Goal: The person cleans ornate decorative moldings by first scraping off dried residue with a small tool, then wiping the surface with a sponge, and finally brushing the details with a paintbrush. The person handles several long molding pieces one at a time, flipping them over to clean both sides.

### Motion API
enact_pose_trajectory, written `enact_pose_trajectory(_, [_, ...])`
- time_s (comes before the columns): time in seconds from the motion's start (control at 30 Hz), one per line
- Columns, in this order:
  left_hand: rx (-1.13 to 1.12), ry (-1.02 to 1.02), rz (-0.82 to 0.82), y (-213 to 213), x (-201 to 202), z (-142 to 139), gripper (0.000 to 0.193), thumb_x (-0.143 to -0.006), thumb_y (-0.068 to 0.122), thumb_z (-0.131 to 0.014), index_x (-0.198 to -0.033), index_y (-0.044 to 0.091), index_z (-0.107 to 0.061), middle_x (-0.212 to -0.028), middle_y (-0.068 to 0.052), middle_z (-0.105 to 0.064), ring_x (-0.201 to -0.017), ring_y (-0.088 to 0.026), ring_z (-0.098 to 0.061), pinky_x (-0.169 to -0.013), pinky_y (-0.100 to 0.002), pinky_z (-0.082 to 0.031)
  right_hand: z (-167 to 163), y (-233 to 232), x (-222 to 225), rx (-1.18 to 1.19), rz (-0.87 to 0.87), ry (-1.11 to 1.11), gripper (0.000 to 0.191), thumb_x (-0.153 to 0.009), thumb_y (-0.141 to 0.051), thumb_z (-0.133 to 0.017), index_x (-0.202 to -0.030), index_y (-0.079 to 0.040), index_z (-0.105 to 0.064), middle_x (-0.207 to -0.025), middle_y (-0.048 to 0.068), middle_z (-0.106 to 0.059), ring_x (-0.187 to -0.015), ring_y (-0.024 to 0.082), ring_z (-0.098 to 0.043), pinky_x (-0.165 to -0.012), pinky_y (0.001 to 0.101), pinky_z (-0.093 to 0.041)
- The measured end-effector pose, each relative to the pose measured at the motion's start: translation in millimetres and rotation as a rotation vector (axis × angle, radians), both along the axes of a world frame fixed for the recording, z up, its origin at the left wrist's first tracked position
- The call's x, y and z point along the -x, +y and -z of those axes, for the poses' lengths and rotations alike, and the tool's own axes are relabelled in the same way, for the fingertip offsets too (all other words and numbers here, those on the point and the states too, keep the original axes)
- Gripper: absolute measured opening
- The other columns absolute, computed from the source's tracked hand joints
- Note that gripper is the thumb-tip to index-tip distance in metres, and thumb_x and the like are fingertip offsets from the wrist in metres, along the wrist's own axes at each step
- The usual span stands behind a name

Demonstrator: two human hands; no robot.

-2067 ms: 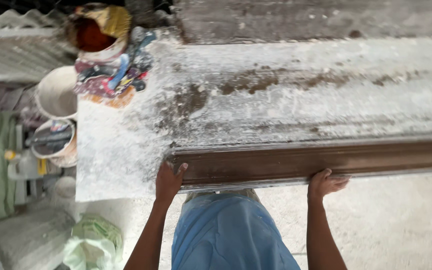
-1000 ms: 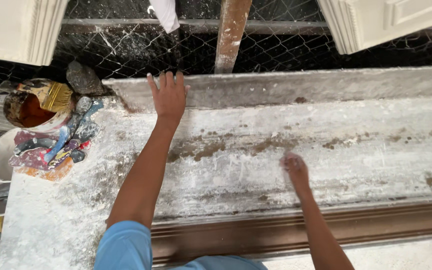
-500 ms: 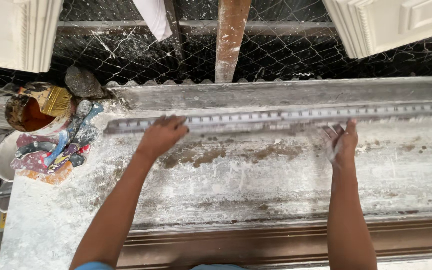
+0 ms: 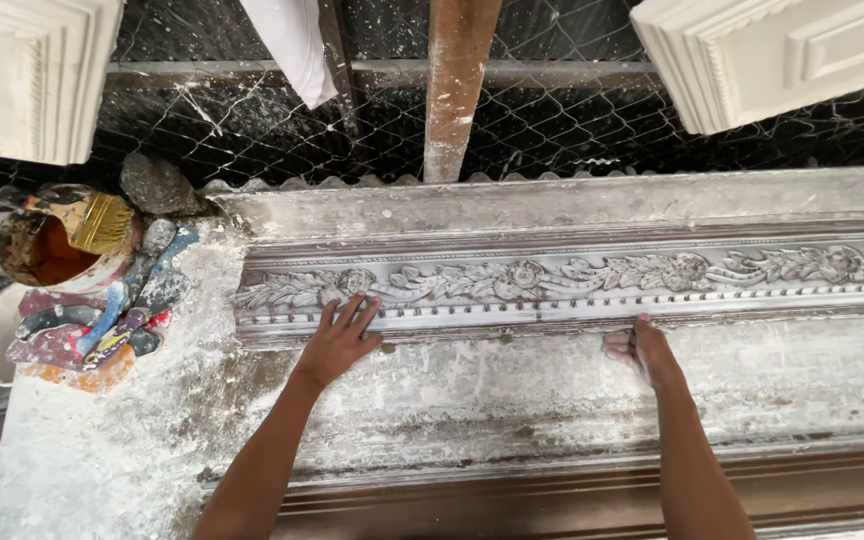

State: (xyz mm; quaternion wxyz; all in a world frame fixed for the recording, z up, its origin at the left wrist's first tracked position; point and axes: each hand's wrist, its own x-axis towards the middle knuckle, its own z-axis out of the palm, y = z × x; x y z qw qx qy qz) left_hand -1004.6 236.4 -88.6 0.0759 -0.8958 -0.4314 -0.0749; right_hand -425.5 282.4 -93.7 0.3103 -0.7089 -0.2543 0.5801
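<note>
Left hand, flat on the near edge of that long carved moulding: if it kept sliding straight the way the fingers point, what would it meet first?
The left hand would first ride onto the floral relief band of the moulding, just beyond its fingertips; depth is hard to judge.

Glossy grey carved moulding (image 4: 572,280) on rough, plaster-dusted matt workbench (image 4: 512,400)

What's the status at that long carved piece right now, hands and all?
Left hand flat on the ornate moulding strip, fingers spread. Right hand gripping its near edge. Brush bucket and trowels off left, clear.
</note>
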Motion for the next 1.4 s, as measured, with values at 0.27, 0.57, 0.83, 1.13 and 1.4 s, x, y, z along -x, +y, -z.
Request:
enact_pose_trajectory(0.27, [0.339,0.362,-0.031,5,-18,-33,0.089,-0.093,-0.010,-0.050,-0.152,0.054,-0.034,-0.173,-0.010,-0.004,-0.152,-0.038,-0.005,-0.117,-0.066,-0.019,-6,2,-11,0.149,-0.084,-0.093,0.066,-0.113,-0.040,-0.017,-0.118,0.012,-0.056,-0.105,0.032,-0.070,-0.094,0.037,-0.072,-0.083,0.0401,-0.063])
enact_pose_trajectory(0.57, [0.555,0.333,-0.078,6,-25,-66,0.079,-0.100,-0.001,-0.048,-0.153,0.054,-0.029,-0.172,-0.001,0.004,-0.157,-0.030,0.008,-0.124,-0.066,-0.004,0,2,1,0.024,0.076,-0.051,0.045,-0.115,-0.030,-0.027,-0.100,0.005,-0.052,-0.090,0.028,-0.067,-0.074,0.031,-0.067,-0.063,0.0380,-0.059])
enact_pose_trajectory(0.83, [0.290,-0.103,-0.101,63,-12,-77,0.074,-0.096,0.000,-0.052,-0.163,0.021,-0.028,-0.168,-0.019,-0.012,-0.155,-0.033,-0.010,-0.122,-0.063,-0.008,-5,-1,7,-0.032,0.009,-0.288,0.040,-0.106,-0.024,-0.045,-0.087,0.008,-0.059,-0.076,0.021,-0.069,-0.058,0.023,-0.061,-0.052,0.0366,-0.048])
enact_pose_trajectory(1.13, [0.155,0.120,-0.596,182,-16,-99,0.050,-0.094,0.036,-0.067,-0.138,0.012,-0.060,-0.135,-0.015,-0.061,-0.129,-0.028,-0.059,-0.113,-0.058,-0.039,-19,14,37,-0.268,-0.045,-0.343,0.033,-0.106,-0.031,-0.054,-0.100,0.001,-0.064,-0.073,0.013,-0.068,-0.053,0.020,-0.056,-0.051,0.0387,-0.044])
enact_pose_trajectory(1.4, [0.347,0.116,-0.162,152,0,-87,0.029,-0.099,0.006,-0.059,-0.125,0.018,-0.065,-0.151,-0.011,-0.056,-0.124,-0.034,-0.062,-0.112,-0.062,-0.038,-49,14,-20,-0.233,0.090,-0.119,0.046,-0.110,-0.041,-0.039,-0.130,-0.003,-0.054,-0.103,0.016,-0.071,-0.080,0.022,-0.065,-0.075,0.0386,-0.057])
